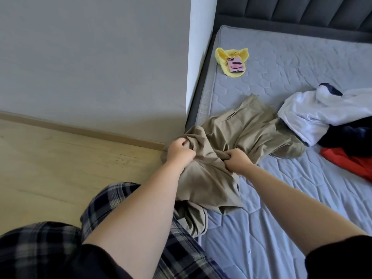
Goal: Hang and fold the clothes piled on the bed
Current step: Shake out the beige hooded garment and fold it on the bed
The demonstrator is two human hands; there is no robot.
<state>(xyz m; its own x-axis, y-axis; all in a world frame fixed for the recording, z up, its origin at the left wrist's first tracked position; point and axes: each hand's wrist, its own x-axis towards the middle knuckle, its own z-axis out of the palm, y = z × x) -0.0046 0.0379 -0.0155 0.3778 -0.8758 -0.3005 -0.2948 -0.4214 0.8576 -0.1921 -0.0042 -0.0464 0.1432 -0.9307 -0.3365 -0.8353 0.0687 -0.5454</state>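
Note:
A crumpled beige garment point(231, 133) lies at the near left edge of the grey quilted mattress point(302, 198), part of it hanging over the side. My left hand point(180, 152) is fisted in its left bunch at the bed's edge. My right hand point(238, 161) grips a fold of the same garment a little to the right. Further right sits a pile with a white garment point(314, 115), a dark navy piece point(352, 135) and a red piece point(350, 164).
A yellow cloth point(223, 57) with a pink-cased phone point(236, 65) on top rests near the mattress's far left corner. A grey padded headboard point(302, 13) runs along the back. A grey wall point(90, 57) and wooden floor point(60, 168) lie to the left.

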